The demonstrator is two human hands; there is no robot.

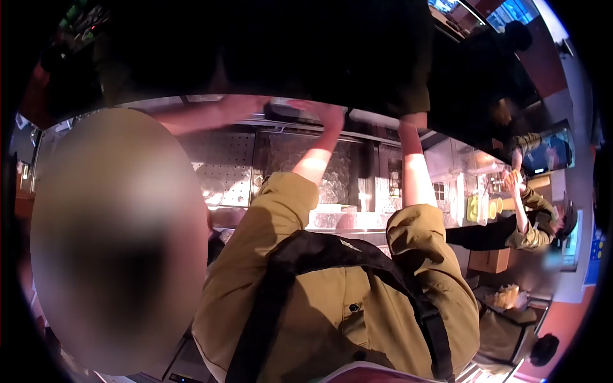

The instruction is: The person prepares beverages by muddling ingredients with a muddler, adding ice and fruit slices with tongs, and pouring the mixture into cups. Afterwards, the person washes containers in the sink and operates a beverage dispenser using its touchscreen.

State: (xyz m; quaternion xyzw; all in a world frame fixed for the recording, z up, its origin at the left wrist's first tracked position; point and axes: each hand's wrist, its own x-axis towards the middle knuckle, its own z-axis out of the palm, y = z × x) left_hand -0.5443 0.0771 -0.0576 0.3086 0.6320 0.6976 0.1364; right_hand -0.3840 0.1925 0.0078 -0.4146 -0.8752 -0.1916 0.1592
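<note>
My left hand [327, 116] reaches to the far edge of the metal counter, beside a dark, low item with a pinkish area on it [295, 107]. Its fingers blur into the pink light, so I cannot make out a grip. My right arm stretches straight ahead to the far rail. There my right hand [412, 120] is partly lost in shadow, and its fingers do not show. Below my forearms is a sunken bay holding a clear, crinkled mass like ice or plastic wrap [333, 175].
Another person's bare forearm [214, 115] reaches in from the left, close to my left hand. A perforated metal tray [233, 152] lies at left. To the right, a co-worker [533, 220] stands near yellow containers [484, 208]. A cardboard box [490, 260] sits lower right.
</note>
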